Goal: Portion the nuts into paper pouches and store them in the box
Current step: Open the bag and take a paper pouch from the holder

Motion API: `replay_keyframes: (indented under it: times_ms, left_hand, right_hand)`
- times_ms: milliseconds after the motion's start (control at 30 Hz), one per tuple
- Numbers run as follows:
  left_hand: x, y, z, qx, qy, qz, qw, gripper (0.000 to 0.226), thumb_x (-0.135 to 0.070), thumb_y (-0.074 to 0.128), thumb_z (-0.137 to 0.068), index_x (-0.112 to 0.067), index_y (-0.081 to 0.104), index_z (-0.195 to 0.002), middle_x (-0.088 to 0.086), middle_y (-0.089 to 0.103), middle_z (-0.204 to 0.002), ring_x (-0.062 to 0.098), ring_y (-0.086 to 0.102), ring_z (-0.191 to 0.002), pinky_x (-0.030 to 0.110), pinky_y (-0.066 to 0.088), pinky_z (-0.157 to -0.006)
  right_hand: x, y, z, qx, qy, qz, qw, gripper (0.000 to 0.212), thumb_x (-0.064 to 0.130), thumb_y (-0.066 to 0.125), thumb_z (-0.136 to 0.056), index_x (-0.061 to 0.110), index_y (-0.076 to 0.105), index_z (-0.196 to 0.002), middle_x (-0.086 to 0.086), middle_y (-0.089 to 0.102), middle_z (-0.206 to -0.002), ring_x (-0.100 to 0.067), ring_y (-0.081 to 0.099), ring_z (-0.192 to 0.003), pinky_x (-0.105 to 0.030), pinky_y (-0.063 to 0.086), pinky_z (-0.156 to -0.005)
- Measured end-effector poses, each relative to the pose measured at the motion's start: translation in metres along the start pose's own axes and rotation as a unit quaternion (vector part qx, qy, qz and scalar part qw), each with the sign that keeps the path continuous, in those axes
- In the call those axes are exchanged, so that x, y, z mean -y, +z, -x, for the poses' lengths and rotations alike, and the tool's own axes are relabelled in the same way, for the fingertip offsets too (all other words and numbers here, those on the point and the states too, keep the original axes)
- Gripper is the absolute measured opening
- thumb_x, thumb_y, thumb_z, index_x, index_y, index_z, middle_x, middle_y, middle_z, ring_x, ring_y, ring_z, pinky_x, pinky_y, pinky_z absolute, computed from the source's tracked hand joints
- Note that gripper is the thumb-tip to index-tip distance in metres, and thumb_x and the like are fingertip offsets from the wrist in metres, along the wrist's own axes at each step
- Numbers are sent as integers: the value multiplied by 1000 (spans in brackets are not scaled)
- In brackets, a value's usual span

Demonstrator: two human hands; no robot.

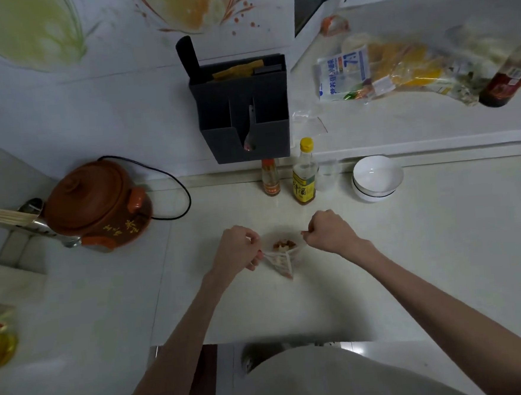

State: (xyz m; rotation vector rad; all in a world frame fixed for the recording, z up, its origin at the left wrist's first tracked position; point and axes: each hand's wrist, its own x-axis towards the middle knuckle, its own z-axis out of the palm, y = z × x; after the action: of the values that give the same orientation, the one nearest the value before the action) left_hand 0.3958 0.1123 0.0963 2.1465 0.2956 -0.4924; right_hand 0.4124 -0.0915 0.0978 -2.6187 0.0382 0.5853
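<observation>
Nuts sit in the paper pouch above the worktop. Left hand and right hand each pinch its rim. Keep it upright; close gently so nothing spills.

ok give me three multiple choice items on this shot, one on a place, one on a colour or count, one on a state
1. Where do the white bowls stand?
A. right of the bottles
B. left of the clay pot
C. inside the dark holder

2. What colour is the taller bottle's cap?
A. green
B. yellow
C. black

3. What state is the pouch in?
A. folded flat
B. lying empty
C. held open with nuts inside

Key: 1 A, they sit beside the bottles' right. 2 B, the cap is yellow. 3 C, the left hand and right hand pinch its edges.
</observation>
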Motion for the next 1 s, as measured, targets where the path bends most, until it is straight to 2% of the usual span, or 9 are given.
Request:
replay_keyframes:
  times_ms: [67, 100, 233, 333, 400, 533, 667, 800, 1000]
  left_hand:
    - [11, 15, -2, 6, -6, -12, 1000, 17, -7, 53, -94, 2, 67, -92, 22, 69, -71, 20, 57, -45, 31, 53, -45]
    - [14, 21, -3, 1, 0, -15, 1000, 19, -9, 52, -95, 0, 68, -91, 19, 69, -68, 19, 58, -45, 31, 53, -44]
    - [21, 26, -4, -32, 26, -18, 999, 11, -17, 56, -93, -21, 66, -89, 1, 68, -59, 12, 57, -40, 24, 45, -36]
    - [23, 24, -1, -38, 12, 3, 999, 6, -26, 60, -92, -25, 64, -95, -1, 69, -61, 13, 59, -42, 24, 47, -38]
    - [24, 22, 2, -42, 4, 20, 999, 7, -34, 61, -92, -29, 64, -96, -2, 70, -63, 13, 59, -44, 25, 47, -39]
    - [34, 14, 15, -73, -12, 75, 994, 6, -32, 57, -93, -35, 63, -94, -2, 69, -64, 13, 59, -45, 24, 46, -40]
    - [62, 2, 37, -89, -58, 132, 986, 12, -22, 54, -97, -25, 64, -103, 3, 69, -67, 15, 60, -48, 26, 47, -40]
    - [86, 0, 55, -99, -105, 186, 972, 15, -14, 52, -98, -13, 65, -107, 7, 68, -69, 17, 60, -48, 25, 47, -39]
    - [94, 5, 65, -100, -120, 212, 965, 19, -7, 49, -98, -8, 65, -107, 12, 67, -73, 20, 60, -51, 27, 50, -41]
  right_hand:
    - [-7, 13, -4, 34, 6, 5, 999, 30, 34, 58, -86, 5, 61, -78, -16, 65, -90, -35, 62, -88, -28, 43, -65]
    - [-9, 17, -6, 36, 8, 3, 999, 29, 35, 57, -86, 8, 58, -75, -18, 65, -94, -35, 62, -89, -28, 42, -65]
    - [-14, 20, -11, 26, 2, -7, 1000, 31, 38, 56, -87, 12, 57, -70, -18, 66, -93, -35, 63, -88, -28, 42, -65]
    - [-16, 20, -10, 39, -8, -27, 999, 36, 41, 51, -90, 10, 62, -76, -20, 65, -96, -37, 62, -93, -29, 43, -69]
    - [-14, 21, -7, 40, -19, -31, 999, 39, 43, 47, -91, 11, 60, -73, -20, 65, -94, -37, 62, -91, -29, 42, -68]
    - [-8, 20, -3, 31, -47, -23, 998, 38, 41, 43, -92, 13, 58, -70, -17, 66, -90, -37, 63, -87, -30, 41, -65]
    - [-10, 15, 0, 42, -70, -4, 997, 32, 35, 47, -91, 15, 58, -69, -17, 67, -88, -36, 63, -84, -29, 40, -63]
    - [-14, 11, 3, 51, -87, -6, 995, 29, 28, 51, -86, 21, 48, -58, -15, 66, -80, -33, 62, -79, -28, 37, -61]
    - [-6, -4, 0, 25, -127, -17, 991, 26, 28, 51, -89, 13, 63, -72, -13, 68, -81, -30, 62, -78, -28, 40, -62]
